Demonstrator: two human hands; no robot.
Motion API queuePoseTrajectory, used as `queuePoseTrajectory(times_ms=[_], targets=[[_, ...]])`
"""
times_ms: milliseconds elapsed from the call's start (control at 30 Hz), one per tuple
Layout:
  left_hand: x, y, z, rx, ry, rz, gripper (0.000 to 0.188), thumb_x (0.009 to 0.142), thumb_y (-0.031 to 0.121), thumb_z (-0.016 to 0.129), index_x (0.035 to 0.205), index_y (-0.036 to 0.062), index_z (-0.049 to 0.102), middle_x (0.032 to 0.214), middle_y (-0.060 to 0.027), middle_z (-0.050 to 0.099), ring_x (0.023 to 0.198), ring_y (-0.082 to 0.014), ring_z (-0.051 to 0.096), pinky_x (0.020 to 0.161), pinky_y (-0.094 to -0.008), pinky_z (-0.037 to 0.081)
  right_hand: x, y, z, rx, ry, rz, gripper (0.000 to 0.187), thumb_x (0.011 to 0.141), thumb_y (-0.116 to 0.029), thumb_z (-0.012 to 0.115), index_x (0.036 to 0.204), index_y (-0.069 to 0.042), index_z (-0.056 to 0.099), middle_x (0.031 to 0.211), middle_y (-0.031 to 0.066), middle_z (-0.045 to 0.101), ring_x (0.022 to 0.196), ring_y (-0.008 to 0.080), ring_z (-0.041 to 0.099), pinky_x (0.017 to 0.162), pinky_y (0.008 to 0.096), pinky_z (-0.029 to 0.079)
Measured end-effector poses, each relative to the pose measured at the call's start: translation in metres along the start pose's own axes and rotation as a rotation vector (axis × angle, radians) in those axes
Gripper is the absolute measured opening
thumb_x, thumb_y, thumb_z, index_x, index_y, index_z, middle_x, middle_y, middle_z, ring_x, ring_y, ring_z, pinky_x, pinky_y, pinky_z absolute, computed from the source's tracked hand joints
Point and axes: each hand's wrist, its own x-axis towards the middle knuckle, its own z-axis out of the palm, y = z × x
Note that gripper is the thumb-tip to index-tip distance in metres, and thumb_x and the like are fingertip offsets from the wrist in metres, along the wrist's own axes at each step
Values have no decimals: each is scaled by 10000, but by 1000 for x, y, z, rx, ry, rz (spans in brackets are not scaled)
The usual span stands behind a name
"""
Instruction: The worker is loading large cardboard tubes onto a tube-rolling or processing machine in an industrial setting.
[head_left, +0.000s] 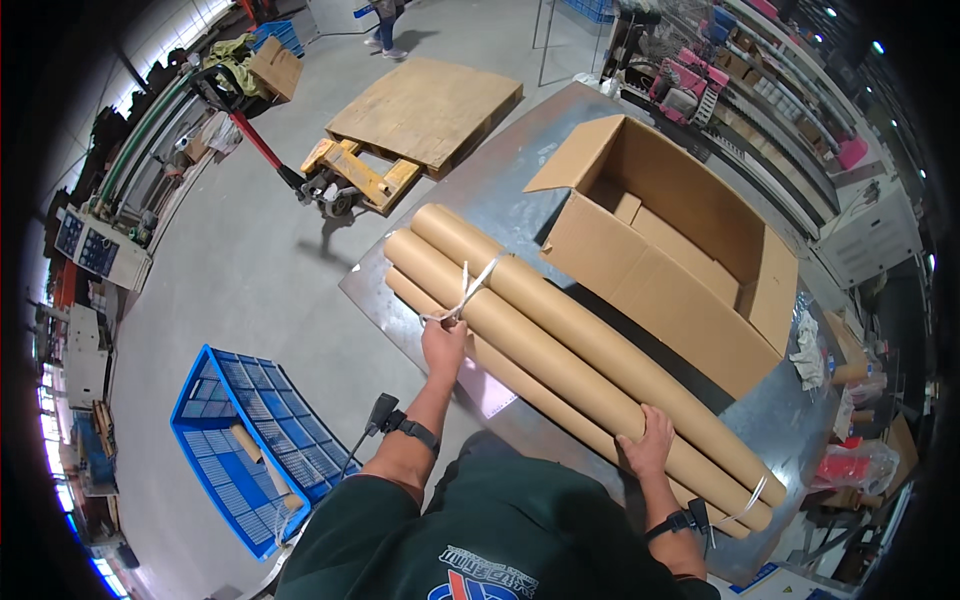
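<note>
A bundle of long brown cardboard tubes (570,372) lies diagonally across a metal-topped table (530,150) in front of me. Near its far left end the bundle is bound by a white tie (483,277), and a second white tie (752,494) circles the near right end. My left hand (443,347) is closed on the first tie at the side of the bundle; its fingertips are partly hidden. Farther along, my right hand (650,440) lies on top of the tubes with fingers spread. Beyond the bundle stands a brown carton (625,260) with its top open.
On the floor at left is a blue plastic crate (290,405) with some tubes inside. A yellow pallet jack (370,180) and wooden pallet (430,110) stand past the table's far edge. Plastic-wrapped items (845,465) lie at right. A person (385,25) is far off.
</note>
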Motion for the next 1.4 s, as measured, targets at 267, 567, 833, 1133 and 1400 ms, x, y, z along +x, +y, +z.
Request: queuePoseTrajectory(times_ms=[267, 567, 833, 1133, 1400], targets=[[7, -6, 9, -22, -21, -1, 178, 723, 77, 707, 859, -6, 627, 816, -109, 672, 763, -178, 663, 686, -289, 507, 5, -1, 3, 33, 6, 8, 716, 567, -180, 795, 1212, -91, 497, 1207, 130, 484, 1170, 324, 416, 1028, 440, 312], [6, -4, 2, 82, -18, 34, 198, 716, 140, 663, 842, -5, 620, 841, -191, 598, 823, -370, 577, 730, -435, 453, 2, 8, 6, 21, 31, -24, 711, 546, -242, 772, 1184, -86, 500, 1160, 144, 498, 1121, 344, 435, 994, 452, 338], [9, -29, 8, 87, 3, 98, 237, 727, 195, 631, 821, -22, 650, 822, -215, 615, 797, -388, 595, 728, -445, 474, -2, 5, -1, 46, 34, -23, 714, 536, -295, 759, 1169, -72, 515, 1150, 154, 497, 1112, 352, 429, 983, 457, 330], [-27, -25, -15, 178, -464, 182, 325, 753, 320, 631, 815, 1, 631, 744, -200, 632, 710, -374, 616, 653, -441, 483, 2, 14, 6, 27, 50, -35, 733, 536, -363, 770, 1170, -85, 526, 1137, 134, 499, 1112, 347, 427, 981, 462, 326], [-6, -128, -82, 621, -394, -163, 492, 702, 405, 685, 1004, 18, 649, 972, -192, 661, 953, -348, 628, 822, -422, 494, 0, 15, 4, 56, 91, -61, 725, 529, -329, 781, 1164, -91, 525, 1131, 130, 502, 1100, 342, 434, 972, 464, 333]])
